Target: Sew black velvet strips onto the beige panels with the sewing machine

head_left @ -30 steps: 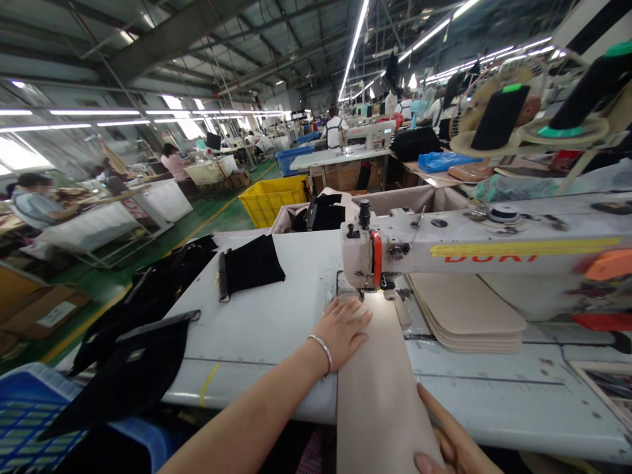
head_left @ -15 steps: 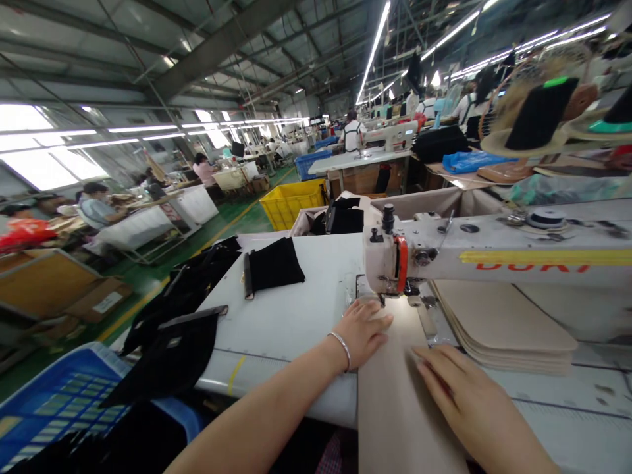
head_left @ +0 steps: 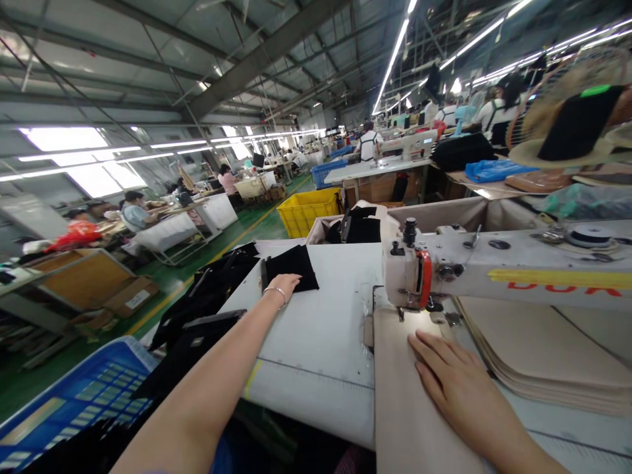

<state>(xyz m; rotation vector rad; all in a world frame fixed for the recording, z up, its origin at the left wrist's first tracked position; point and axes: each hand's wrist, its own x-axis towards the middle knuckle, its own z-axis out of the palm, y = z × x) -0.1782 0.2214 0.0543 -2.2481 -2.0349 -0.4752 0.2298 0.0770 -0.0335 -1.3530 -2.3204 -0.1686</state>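
My left hand (head_left: 285, 284), with a bracelet at the wrist, reaches across the table onto a black fabric piece (head_left: 303, 263) with a dark band along its left side. Its partly visible fingers rest over the piece, which lies flat. My right hand (head_left: 447, 365) lies spread on a long beige panel (head_left: 402, 395), just in front of the needle area. The panel's far end sits under the head of the sewing machine (head_left: 407, 276). The machine's lamp lights that end.
Stacked beige panels (head_left: 548, 349) lie under the machine arm. Black pieces (head_left: 197, 342) hang over the table's left edge, above a blue basket (head_left: 99, 388). Behind stand a yellow bin (head_left: 311, 212) and a fabric-lined container (head_left: 459, 214). Other people work farther off.
My left hand has left the beige panel and moved left onto the black fabric piece. My right hand now lies flatter on the panel, nearer the needle. The view has shifted slightly left.
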